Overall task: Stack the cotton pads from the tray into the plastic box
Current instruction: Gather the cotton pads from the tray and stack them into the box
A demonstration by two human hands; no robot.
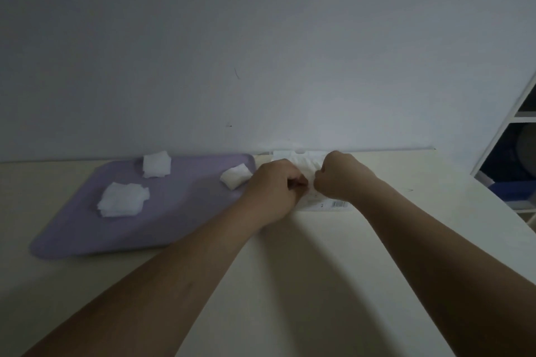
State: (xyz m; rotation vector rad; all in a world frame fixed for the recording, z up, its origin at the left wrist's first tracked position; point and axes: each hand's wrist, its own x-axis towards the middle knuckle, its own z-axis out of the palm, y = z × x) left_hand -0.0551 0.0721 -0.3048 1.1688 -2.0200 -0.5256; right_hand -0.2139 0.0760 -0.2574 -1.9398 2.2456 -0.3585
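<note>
Both our hands are bunched up on the flat white plastic box [333, 204], which sits on the cream table [435, 177] right against the grey wall [261, 52]. Our left hand [272, 187] has its fingers curled in, pinching the box's left part. Our right hand [342, 177] is fisted on it just beside, knuckles nearly touching. Just left of the grip, a small white cotton pad stack [235, 175] lies on the flat lilac plastic tray [188, 206]. A fluffy white pad pile [156, 164] and a bigger rumpled pad pile [123, 199] sit farther left on that tray, well apart from the grip.
</note>
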